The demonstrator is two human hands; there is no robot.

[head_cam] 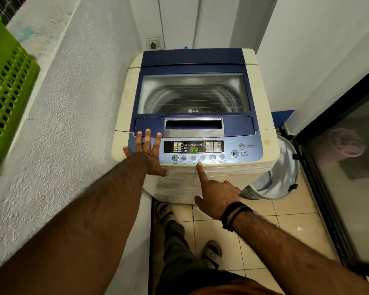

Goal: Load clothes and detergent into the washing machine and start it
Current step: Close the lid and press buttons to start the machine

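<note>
Right of the right hand (216, 191), whose extended index finger touches the washing machine (262, 126) panel edge, other fingers curled empty, lies the start button (235, 153); left hand (147, 155) rests flat, farther away.

1. Only one view is given: a head-worn, wide-angle camera looking forward and steeply down from standing height
2. It faces the washing machine (192, 107), seen from above and in front, filling the middle of the frame at arm's reach
3. Both forearms enter from the lower corners; the left hand (146, 155) and right hand (216, 192) lie just below centre
4. Wide-angle bending curves the wall (73, 92) at left and the glass door (347, 167) at right
5. The floor (285, 222) and the person's feet fill the bottom edge
</note>
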